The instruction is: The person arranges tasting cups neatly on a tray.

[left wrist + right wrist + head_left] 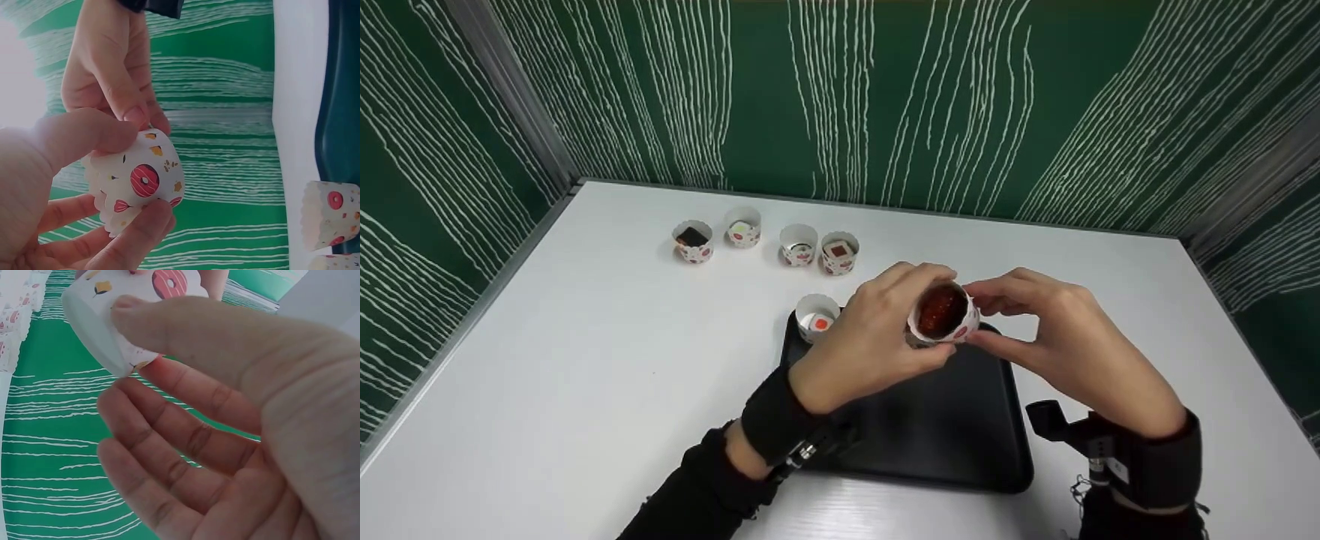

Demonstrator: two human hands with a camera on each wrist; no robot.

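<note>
Between both hands, above the black tray (945, 427), a white paper baking cup (966, 324) printed with doughnuts is tilted so its mouth faces the head camera. Something dark red and glossy (941, 311) shows inside it. My left hand (874, 326) grips the cup, thumb on one side and fingers on the other. From the opposite side, my right hand (1061, 322) pinches the cup between thumb and index finger. The right wrist view shows the right thumb (146, 323) pressed on its wall, with the other fingers spread loosely below.
Another paper cup (816, 309), holding a white piece with an orange-red mark, stands at the tray's far left corner. Several similar cups stand farther back on the white table, including one with a dark piece (694, 241). Green panels with white streaks (840, 97) enclose the table.
</note>
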